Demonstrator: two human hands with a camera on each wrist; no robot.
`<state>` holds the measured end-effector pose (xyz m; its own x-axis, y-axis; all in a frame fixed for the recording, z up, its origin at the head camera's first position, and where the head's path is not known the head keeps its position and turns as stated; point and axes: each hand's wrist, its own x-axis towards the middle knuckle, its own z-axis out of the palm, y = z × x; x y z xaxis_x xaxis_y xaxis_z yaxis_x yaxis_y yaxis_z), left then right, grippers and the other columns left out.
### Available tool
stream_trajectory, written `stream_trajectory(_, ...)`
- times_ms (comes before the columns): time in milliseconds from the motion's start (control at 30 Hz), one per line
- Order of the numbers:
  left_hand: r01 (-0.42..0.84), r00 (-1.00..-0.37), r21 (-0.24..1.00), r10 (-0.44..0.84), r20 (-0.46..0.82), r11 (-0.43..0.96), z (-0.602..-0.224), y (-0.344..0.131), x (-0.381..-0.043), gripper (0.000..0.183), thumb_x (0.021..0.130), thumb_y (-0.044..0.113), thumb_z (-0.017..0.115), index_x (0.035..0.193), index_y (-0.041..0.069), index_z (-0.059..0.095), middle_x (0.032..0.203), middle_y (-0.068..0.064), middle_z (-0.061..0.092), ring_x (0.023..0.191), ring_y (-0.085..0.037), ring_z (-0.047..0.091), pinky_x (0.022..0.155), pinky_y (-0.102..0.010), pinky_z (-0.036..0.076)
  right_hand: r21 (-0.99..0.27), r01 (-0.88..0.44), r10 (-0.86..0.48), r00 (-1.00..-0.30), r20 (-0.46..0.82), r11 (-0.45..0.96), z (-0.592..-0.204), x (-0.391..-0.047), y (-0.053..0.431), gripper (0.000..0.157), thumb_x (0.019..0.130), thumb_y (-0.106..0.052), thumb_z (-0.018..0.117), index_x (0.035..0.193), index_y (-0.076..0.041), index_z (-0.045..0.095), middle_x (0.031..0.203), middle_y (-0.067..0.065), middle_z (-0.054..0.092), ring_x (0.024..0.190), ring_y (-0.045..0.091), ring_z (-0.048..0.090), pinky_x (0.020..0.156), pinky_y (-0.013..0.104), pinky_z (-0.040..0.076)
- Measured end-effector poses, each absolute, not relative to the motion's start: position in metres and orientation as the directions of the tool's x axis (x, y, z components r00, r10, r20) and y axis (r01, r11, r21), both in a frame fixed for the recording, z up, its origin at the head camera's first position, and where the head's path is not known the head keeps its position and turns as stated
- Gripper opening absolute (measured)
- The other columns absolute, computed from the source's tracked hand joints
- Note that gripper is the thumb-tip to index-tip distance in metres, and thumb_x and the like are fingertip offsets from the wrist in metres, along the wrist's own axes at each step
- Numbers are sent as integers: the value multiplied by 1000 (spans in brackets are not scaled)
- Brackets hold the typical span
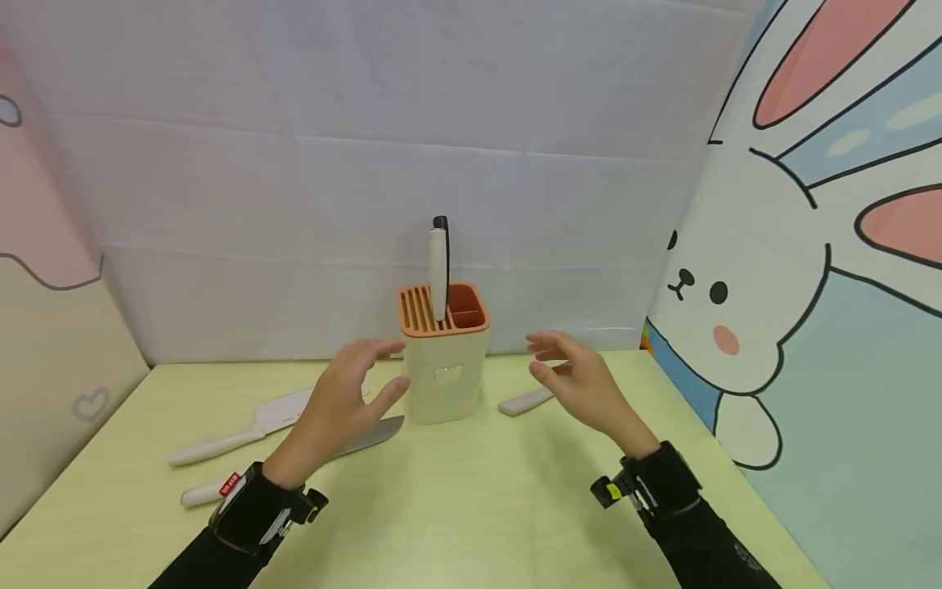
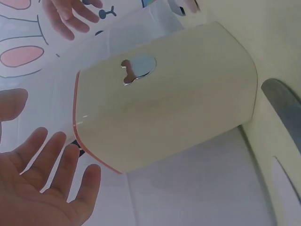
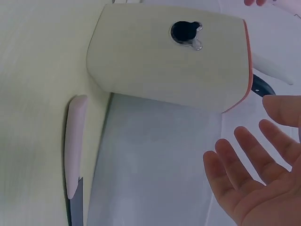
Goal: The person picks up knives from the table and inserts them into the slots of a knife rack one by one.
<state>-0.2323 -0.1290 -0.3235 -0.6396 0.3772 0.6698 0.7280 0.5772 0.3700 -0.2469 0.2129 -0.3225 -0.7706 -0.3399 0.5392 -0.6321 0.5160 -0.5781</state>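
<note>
A cream knife holder (image 1: 445, 380) with an orange slotted top (image 1: 423, 311) stands upright at the back of the table. A white handle (image 1: 437, 270) with a black part beside it sticks up from the top. My left hand (image 1: 356, 388) hovers at the holder's left, fingers apart and relaxed, holding nothing. On the other side, my right hand (image 1: 577, 380) is in the air with loosely bent fingers, apart from the holder. Beneath it lies a knife with a pale handle (image 3: 76, 146). A cleaver (image 1: 283, 411) and another knife (image 1: 375, 433) lie at the left, partly hidden by my left arm.
The pale yellow table (image 1: 471, 523) meets a white sheet (image 1: 368, 188) hanging close behind the holder. A rabbit-print panel (image 1: 795, 343) borders the right side, and a pink and cream panel (image 1: 59, 352) the left.
</note>
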Motion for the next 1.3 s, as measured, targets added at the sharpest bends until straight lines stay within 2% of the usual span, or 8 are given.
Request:
stream_trajectory(67, 717, -656, 385, 375, 655, 581, -330, -129, -229, 45, 93, 33, 64, 132, 14, 52, 126, 2, 54, 114, -17, 46, 92, -46, 42, -555, -645, -370, -761, 534, 525, -325, -252, 217, 39, 94, -15, 64, 131, -16, 53, 119, 1, 59, 104, 20, 58, 81, 36, 53)
stream_trajectory(167, 704, -678, 413, 371, 635, 578, -339, -129, -225, 46, 94, 37, 62, 134, 16, 51, 131, 3, 51, 118, -16, 43, 96, -46, 39, -524, -654, -412, -754, 512, 546, -329, -259, 222, 40, 93, -13, 65, 131, -15, 52, 121, 3, 58, 104, 21, 57, 82, 39, 53)
stream_trajectory(400, 701, -690, 432, 386, 613, 568, -354, -124, -217, 47, 94, 36, 62, 136, 19, 49, 136, 2, 48, 125, -19, 39, 99, -48, 36, -461, -651, -474, -757, 449, 603, -341, -269, 232, 42, 92, -10, 65, 132, -9, 52, 121, 13, 57, 104, 23, 56, 84, 44, 50)
stream_trajectory(567, 694, -700, 431, 400, 591, 577, -364, -124, -213, 50, 94, 38, 62, 137, 19, 47, 141, 0, 44, 126, -20, 38, 97, -51, 38, -410, -644, -504, -763, 405, 645, -349, -277, 236, 39, 92, -11, 64, 130, -9, 53, 122, 10, 56, 107, 24, 53, 87, 48, 48)
stream_trajectory(767, 676, -719, 437, 402, 567, 593, -370, -124, -213, 52, 94, 41, 61, 137, 17, 47, 144, 0, 40, 129, -21, 35, 96, -55, 38, -311, -660, -557, -748, 361, 684, -356, -288, 239, 40, 90, -11, 67, 128, -7, 55, 121, 10, 57, 114, 27, 50, 93, 48, 44)
stream_trajectory(933, 657, -742, 459, 407, 533, 598, -377, -122, -213, 51, 94, 45, 59, 137, 20, 47, 147, 0, 38, 131, -21, 33, 98, -55, 37, -303, -647, -575, -761, 299, 699, -359, -296, 239, 38, 90, -10, 66, 127, -9, 56, 123, 12, 55, 116, 28, 47, 93, 46, 44)
stream_trajectory(1067, 655, -748, 475, 416, 516, 588, -383, -118, -213, 51, 94, 46, 59, 137, 21, 47, 148, -1, 36, 133, -21, 31, 99, -56, 37, -287, -632, -585, -775, 240, 720, -364, -301, 239, 36, 91, -11, 64, 126, -11, 56, 125, 12, 52, 113, 27, 47, 91, 44, 45)
stream_trajectory(1300, 637, -766, 488, 424, 483, 597, -394, -114, -215, 57, 94, 50, 56, 142, 22, 42, 150, 0, 33, 134, -18, 29, 99, -56, 37, -217, -638, -610, -770, 185, 739, -377, -309, 237, 34, 90, -9, 66, 123, -11, 58, 116, 11, 56, 104, 25, 52, 87, 42, 47)
